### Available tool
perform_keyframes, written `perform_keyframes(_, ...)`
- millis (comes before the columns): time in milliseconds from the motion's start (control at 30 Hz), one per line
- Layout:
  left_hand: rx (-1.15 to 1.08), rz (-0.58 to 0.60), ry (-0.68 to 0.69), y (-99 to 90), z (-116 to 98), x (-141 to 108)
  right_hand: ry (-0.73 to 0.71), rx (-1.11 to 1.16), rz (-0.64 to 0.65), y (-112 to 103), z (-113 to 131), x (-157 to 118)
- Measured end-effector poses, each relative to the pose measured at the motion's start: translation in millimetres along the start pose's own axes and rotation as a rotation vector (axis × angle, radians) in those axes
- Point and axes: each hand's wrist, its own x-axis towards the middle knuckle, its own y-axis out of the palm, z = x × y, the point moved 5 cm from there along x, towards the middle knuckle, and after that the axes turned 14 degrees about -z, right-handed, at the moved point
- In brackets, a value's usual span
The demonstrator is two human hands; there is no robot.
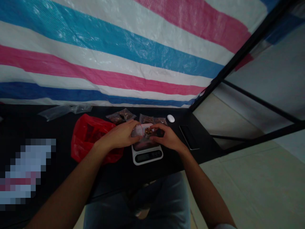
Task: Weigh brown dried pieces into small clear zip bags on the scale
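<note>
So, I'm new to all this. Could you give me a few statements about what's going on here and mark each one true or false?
1. The left hand and right hand are both at a small clear bag over the white scale. True.
2. The red bag is to the right of the scale. False: it is to the left.
3. Filled packets lie behind the scale. True.
4. The white oval object is inside the red bag. False: it lies on the black table, near the back edge.
5. A phone lies to the right of the scale. True.
</note>
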Motion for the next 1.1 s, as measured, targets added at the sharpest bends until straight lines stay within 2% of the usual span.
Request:
perform_keyframes(433,0.031,0.006,0.085,-5.0,-4.9,3.3,-0.013,0.045,0.043,8.4,4.8,11.1)
perform_keyframes(600,0.008,-0.022,0.115,-7.6,-6.8,4.2,-0.05,-0.013,0.032,7.1,10.8,13.8)
perform_keyframes(867,-0.059,-0.131,0.093,-6.0,-3.5,5.3,-0.225,-0.168,0.09,-0.6,41.2,22.7)
perform_keyframes(1100,-0.136,-0.245,0.089,-4.8,-7.4,6.3,-0.334,-0.278,0.226,-3.2,76.1,34.9)
